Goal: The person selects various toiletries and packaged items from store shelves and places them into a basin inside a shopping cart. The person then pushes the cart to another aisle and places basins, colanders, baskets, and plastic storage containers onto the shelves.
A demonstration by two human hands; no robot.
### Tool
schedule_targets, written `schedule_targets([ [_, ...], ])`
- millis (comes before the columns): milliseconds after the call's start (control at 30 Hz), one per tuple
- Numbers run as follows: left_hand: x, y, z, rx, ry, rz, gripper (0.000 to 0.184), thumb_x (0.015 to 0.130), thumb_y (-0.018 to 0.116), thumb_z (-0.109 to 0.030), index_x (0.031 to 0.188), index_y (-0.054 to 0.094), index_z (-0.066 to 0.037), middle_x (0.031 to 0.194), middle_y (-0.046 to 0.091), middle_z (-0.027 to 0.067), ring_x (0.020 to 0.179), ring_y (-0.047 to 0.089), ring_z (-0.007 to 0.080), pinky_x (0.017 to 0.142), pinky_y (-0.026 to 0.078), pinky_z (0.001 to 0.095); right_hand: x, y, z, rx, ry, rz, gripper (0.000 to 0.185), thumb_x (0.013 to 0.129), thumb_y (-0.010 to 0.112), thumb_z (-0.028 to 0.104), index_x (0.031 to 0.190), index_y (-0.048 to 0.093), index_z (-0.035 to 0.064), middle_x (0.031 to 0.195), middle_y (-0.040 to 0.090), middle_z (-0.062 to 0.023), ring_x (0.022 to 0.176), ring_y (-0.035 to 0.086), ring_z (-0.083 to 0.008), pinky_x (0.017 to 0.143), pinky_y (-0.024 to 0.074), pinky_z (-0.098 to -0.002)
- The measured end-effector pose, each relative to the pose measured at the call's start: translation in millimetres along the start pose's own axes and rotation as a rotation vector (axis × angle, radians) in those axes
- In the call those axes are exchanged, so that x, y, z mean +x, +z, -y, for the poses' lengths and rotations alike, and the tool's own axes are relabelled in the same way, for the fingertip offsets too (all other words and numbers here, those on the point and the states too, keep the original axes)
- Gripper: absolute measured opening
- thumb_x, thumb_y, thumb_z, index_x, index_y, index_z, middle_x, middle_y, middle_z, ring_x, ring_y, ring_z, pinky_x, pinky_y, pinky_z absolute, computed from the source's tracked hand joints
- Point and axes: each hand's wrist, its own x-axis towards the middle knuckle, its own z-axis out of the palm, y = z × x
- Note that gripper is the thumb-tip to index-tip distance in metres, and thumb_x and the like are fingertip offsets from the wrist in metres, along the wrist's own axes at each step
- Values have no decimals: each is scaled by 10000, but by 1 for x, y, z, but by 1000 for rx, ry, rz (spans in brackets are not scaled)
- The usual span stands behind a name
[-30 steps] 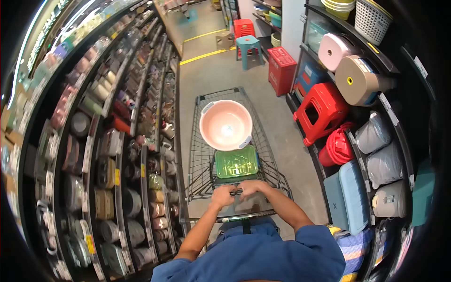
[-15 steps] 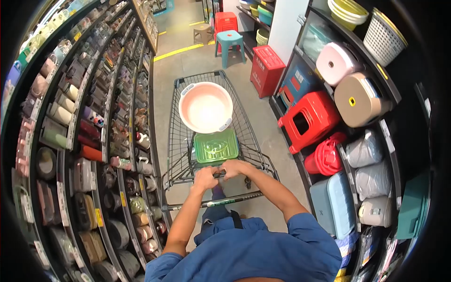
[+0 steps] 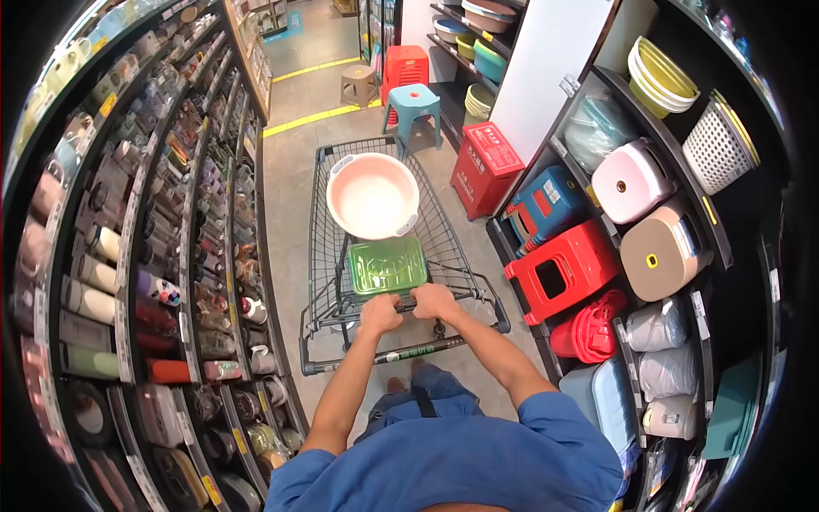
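Note:
A wire shopping cart (image 3: 444,226) stands in front of me. My left hand (image 3: 381,314) is closed on the bar at the rear of its basket, beyond the printed push handle (image 3: 418,351). A short distance to the right, my right hand (image 3: 433,301) is wrapped round the same bar. Just ahead of both hands, inside the cart, lies a green lidded plastic container (image 3: 387,267). Farther forward rests a pale pink basin (image 3: 373,198) with grey grips. The undersides of my fingers are hidden.
Shelves of cups and bottles (image 3: 94,303) line the left side. On the right, shelves hold a red step stool (image 3: 584,269), a tan bin (image 3: 657,256) and a white basket (image 3: 721,145). A red box (image 3: 485,171) and a blue stool (image 3: 414,107) stand on the floor ahead.
The cart and I have moved forward along the aisle; the stools and red box appear nearer. The side shelves have shifted down in view. My hands are slightly farther apart, still closed on the bar.

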Motion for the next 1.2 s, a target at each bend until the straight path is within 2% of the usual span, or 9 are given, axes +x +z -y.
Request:
schedule_targets([
  [300, 146, -56, 27, 44, -58, 26, 301, 649, 578, -152, 931, 683, -154, 926, 675, 154, 919, 632, 347, 809, 500, 432, 146, -73, -23, 7, -7, 74, 325, 610, 614, 250, 871, 703, 79, 872, 683, -176, 819, 662, -347, 741, 535, -428],
  [400, 196, -71, 39, 38, -69, 21, 337, 645, 602, -171, 971, 683, -160, 944, 687, 117, 911, 639, 335, 793, 506, 427, 194, -97, -35, 30, -43, 96, 305, 614, 607, 232, 864, 709, 89, 881, 685, -169, 831, 663, -343, 743, 533, -427],
  [467, 225, -88, 43, 11, -84, 13, 311, 649, 596, -173, 947, 685, -168, 939, 679, 139, 921, 633, 345, 816, 499, 431, 225, -108, -39, 27, 15, 68, 294, 628, 597, 223, 869, 716, 104, 888, 687, -164, 847, 664, -333, 747, 530, -427],
  [600, 285, -117, 59, 28, -106, 16, 317, 645, 601, -183, 949, 689, -178, 943, 680, 137, 922, 635, 339, 813, 499, 430, 282, -141, -42, 34, -14, 55, 285, 640, 596, 223, 870, 719, 108, 881, 690, -161, 858, 665, -333, 749, 530, -427],
  [733, 330, -135, 71, 45, -93, -47, 311, 630, 610, -193, 930, 693, -189, 895, 685, 118, 869, 640, 339, 775, 511, 433, 333, -159, -50, 65, -18, 61, 272, 646, 599, 204, 869, 718, 102, 884, 691, -158, 870, 663, -339, 749, 531, -430],
  [1000, 433, -177, 95, 99, -118, -9, 321, 638, 642, -227, 953, 696, -193, 939, 688, 107, 909, 642, 324, 798, 518, 414, 437, -197, -68, 118, -18, 21, 272, 643, 598, 186, 871, 721, 104, 873, 689, -165, 860, 662, -353, 753, 531, -436],
  [1200, 512, -205, 104, 71, -107, -16, 298, 633, 617, -200, 917, 704, -182, 898, 688, 120, 879, 647, 329, 784, 512, 425, 511, -235, -87, 58, -50, 37, 317, 610, 646, 282, 868, 702, 108, 845, 687, -148, 825, 660, -331, 721, 524, -422],
])
